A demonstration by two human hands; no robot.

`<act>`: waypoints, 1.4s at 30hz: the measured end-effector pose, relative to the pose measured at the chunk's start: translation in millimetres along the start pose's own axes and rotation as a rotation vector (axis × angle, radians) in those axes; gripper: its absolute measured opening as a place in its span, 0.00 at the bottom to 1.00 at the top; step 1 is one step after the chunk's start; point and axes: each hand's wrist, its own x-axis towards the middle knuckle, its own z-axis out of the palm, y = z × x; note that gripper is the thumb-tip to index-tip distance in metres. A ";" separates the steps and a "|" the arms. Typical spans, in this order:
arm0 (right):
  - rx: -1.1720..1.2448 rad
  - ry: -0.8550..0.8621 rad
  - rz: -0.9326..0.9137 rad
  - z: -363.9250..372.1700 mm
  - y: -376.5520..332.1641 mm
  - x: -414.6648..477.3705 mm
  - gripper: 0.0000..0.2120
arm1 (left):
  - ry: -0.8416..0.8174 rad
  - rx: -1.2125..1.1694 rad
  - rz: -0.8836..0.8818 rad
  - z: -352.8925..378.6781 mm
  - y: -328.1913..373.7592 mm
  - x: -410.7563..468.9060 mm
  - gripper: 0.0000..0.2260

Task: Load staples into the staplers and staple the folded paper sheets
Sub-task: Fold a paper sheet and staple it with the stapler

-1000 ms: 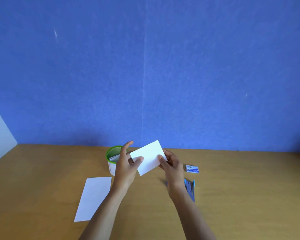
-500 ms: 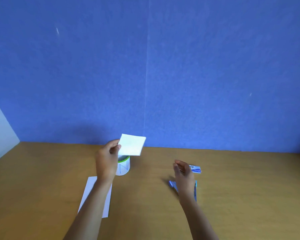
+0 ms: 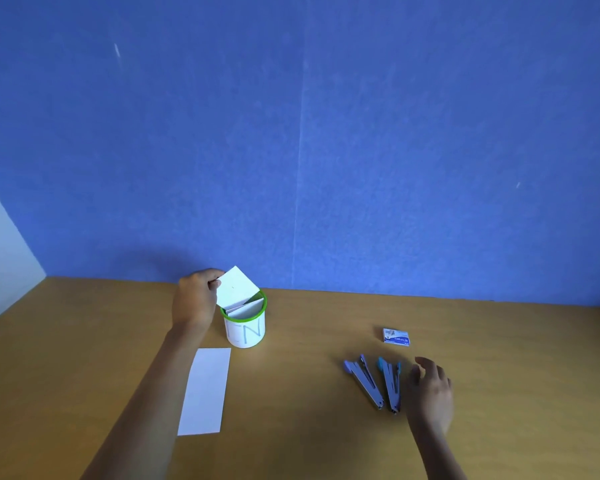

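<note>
Tan wooden table [image 3: 326,427] — blue wall [image 3: 326,133] behind

Wooden table [image 3: 499,410] — cup [image 3: 246,331], paper sheet [image 3: 205,391], two staplers [image 3: 378,384], staple box [image 3: 396,337].

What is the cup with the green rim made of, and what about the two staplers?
The cup looks like white plastic or coated card: smooth, matte, with a bright green rim; I can't tell which. The two staplers look like painted metal, blue-grey with silvery bare tips, and one has teal parts that seem plastic.
</note>
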 end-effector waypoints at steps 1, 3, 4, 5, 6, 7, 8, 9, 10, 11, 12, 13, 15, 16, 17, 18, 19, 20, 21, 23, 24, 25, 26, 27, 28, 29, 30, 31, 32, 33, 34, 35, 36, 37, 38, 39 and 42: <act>-0.048 -0.042 -0.014 0.5 5.8 0.8 0.13 | -0.009 0.016 0.001 1.9 -0.2 -0.9 0.10; -0.128 -0.114 -0.060 1.7 15.9 2.1 0.15 | -0.014 0.050 0.007 4.3 0.2 -1.9 0.10; -0.147 -0.134 -0.080 2.3 19.3 2.8 0.15 | -0.011 0.064 0.013 4.8 0.7 -1.7 0.09; -0.149 -0.142 -0.095 2.9 21.7 3.2 0.16 | -0.008 0.077 0.022 4.6 1.3 -1.6 0.09; -0.139 -0.139 -0.104 3.7 23.4 3.5 0.16 | -0.006 0.091 0.037 4.0 1.6 -1.5 0.09; -0.123 -0.130 -0.111 4.7 25.3 3.8 0.16 | -0.004 0.108 0.058 3.3 1.7 -1.4 0.09; -0.110 -0.121 -0.118 5.8 27.1 3.8 0.15 | -0.005 0.123 0.081 2.6 1.5 -1.3 0.09; -0.104 -0.115 -0.125 6.9 28.8 3.7 0.15 | -0.014 0.137 0.099 2.0 1.7 -0.9 0.10; -0.105 -0.115 -0.131 7.8 30.5 3.5 0.15 | -0.034 0.150 0.110 1.6 2.4 -0.5 0.11; -0.109 -0.116 -0.135 8.6 31.8 3.5 0.15 | -0.063 0.167 0.114 1.3 3.6 -0.2 0.12; -0.113 -0.118 -0.137 9.4 32.9 3.7 0.15 | -0.095 0.187 0.113 1.4 5.3 0.2 0.13; -0.114 -0.117 -0.140 9.8 33.8 3.8 0.15 | -0.128 0.204 0.109 1.6 7.2 0.4 0.14; -0.116 -0.115 -0.146 10.3 35.1 4.2 0.15 | -0.189 0.225 0.107 2.4 10.6 0.2 0.14; -0.119 -0.115 -0.148 10.5 35.5 4.3 0.15 | -0.220 0.237 0.107 3.4 11.9 -0.1 0.13; -0.123 -0.116 -0.149 10.5 35.8 4.4 0.15 | -0.249 0.254 0.107 4.9 12.7 -0.5 0.11; -0.126 -0.117 -0.146 10.7 36.1 4.4 0.15 | -0.272 0.276 0.109 6.9 12.9 -0.6 0.08; -0.126 -0.118 -0.142 10.9 36.1 4.5 0.16 | -0.287 0.292 0.115 9.8 12.6 -0.8 0.07; -0.123 -0.119 -0.139 11.0 36.1 4.4 0.16 | -0.293 0.301 0.128 13.5 12.0 -0.7 0.08; -0.121 -0.119 -0.139 11.1 36.1 4.4 0.16 | -0.285 0.291 0.144 17.3 10.8 -0.5 0.08; -0.123 -0.119 -0.146 11.3 36.2 4.2 0.16 | -0.246 0.253 0.162 23.5 8.6 -0.1 0.09; -0.121 -0.117 -0.149 11.4 36.3 4.2 0.15 | -0.232 0.251 0.172 25.8 7.3 -0.4 0.10; -0.120 -0.115 -0.150 11.5 36.5 4.3 0.15 | -0.228 0.264 0.184 27.7 6.0 -1.2 0.10; -0.120 -0.113 -0.149 11.6 36.7 4.3 0.15 | -0.232 0.279 0.191 29.0 4.7 -2.2 0.09; -0.123 -0.112 -0.150 11.6 36.9 4.2 0.15 | -0.233 0.285 0.188 29.6 3.9 -3.6 0.09; -0.126 -0.111 -0.152 11.7 37.2 4.1 0.15 | -0.232 0.290 0.186 29.8 3.2 -4.6 0.08; -0.129 -0.110 -0.156 11.8 37.6 4.0 0.15 | -0.229 0.303 0.191 30.1 3.0 -5.3 0.07; -0.131 -0.109 -0.158 12.0 38.0 3.9 0.15 | -0.226 0.316 0.197 30.3 3.5 -5.4 0.07; -0.131 -0.109 -0.159 12.2 38.2 3.9 0.15 | -0.224 0.325 0.198 30.4 4.3 -5.1 0.07; -0.128 -0.108 -0.161 12.4 38.6 3.7 0.15 | -0.220 0.322 0.193 30.6 5.5 -4.5 0.06; -0.126 -0.107 -0.162 12.6 38.7 3.7 0.15 | -0.212 0.305 0.185 30.7 7.2 -3.7 0.06; -0.127 -0.107 -0.163 12.7 38.5 3.7 0.15 | -0.199 0.279 0.181 30.9 8.6 -3.1 0.05; -0.128 -0.107 -0.164 12.6 38.2 3.5 0.15 | -0.183 0.256 0.183 31.3 9.5 -2.5 0.05; -0.130 -0.107 -0.167 12.4 37.9 3.3 0.15 | -0.168 0.241 0.191 31.8 9.8 -1.8 0.04; -0.132 -0.108 -0.169 12.3 37.5 3.1 0.15 | -0.159 0.235 0.198 32.7 9.6 -1.5 0.04; -0.132 -0.108 -0.171 12.0 37.3 3.0 0.15 | -0.157 0.237 0.199 33.6 9.4 -1.5 0.04; -0.130 -0.107 -0.172 11.6 37.1 2.9 0.15 | -0.159 0.242 0.194 34.6 9.0 -1.6 0.04; -0.123 -0.103 -0.167 10.9 36.6 2.7 0.15 | -0.174 0.259 0.174 37.5 6.1 -4.5 0.06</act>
